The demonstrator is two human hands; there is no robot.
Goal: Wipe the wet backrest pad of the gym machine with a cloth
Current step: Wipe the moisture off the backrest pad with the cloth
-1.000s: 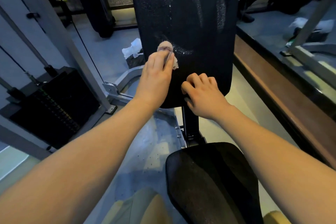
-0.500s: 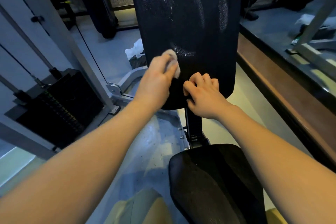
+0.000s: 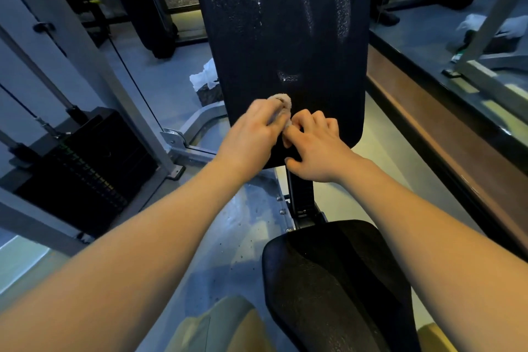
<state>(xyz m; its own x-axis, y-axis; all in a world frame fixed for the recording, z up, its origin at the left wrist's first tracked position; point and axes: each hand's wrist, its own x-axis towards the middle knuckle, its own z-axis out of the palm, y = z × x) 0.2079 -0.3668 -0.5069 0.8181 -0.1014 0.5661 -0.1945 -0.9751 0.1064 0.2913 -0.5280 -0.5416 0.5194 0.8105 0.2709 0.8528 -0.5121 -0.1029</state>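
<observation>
1. Grey gym floor (image 3: 160, 77) lies around us, with a weight stack (image 3: 85, 163) on the left.
2. Our left hand (image 3: 248, 134) grips the cloth (image 3: 283, 101) against the lower part of the wet backrest pad (image 3: 285, 23).
3. Our right hand (image 3: 317, 148) rests just beside it, fingers curled.

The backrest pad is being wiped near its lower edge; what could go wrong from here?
1. The cloth in the left hand is small and bunched; it may smear or miss the wet patches higher on the backrest pad.
2. The right hand rests with curled fingers right beside the cloth, so a sideways stroke could bump it.
3. Water pushed down may drip onto the seat pad below.
</observation>
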